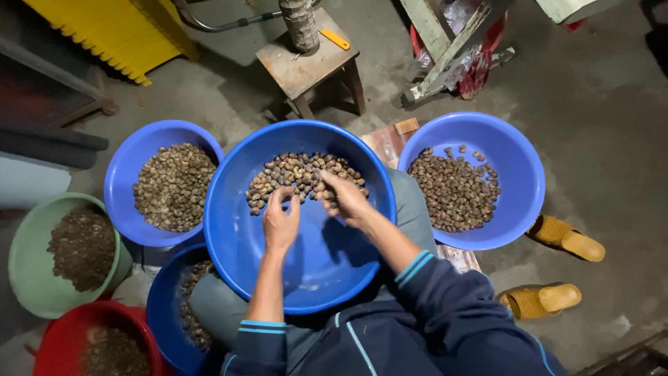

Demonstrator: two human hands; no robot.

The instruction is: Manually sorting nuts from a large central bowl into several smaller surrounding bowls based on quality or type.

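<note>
At far left a green basin (28, 244) and a red basin (62, 338) hold dark bits; next comes a blue bowl (122, 174) of brown nuts; on your lap sits the big blue basin (306, 268), its nuts (299, 174) heaped at the far side; your left hand (280, 223) curls loosely at the heap's near edge; your right hand (346, 197) — fingers narrowed — pinches among them; right lies another blue bowl (518, 167) — then yellow slippers (550, 268).

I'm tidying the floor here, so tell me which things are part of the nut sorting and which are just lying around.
In use: left hand, right hand, nuts, big blue basin, side basins of nuts.

Lying about: wooden stool, yellow sandals, yellow crate.
</note>
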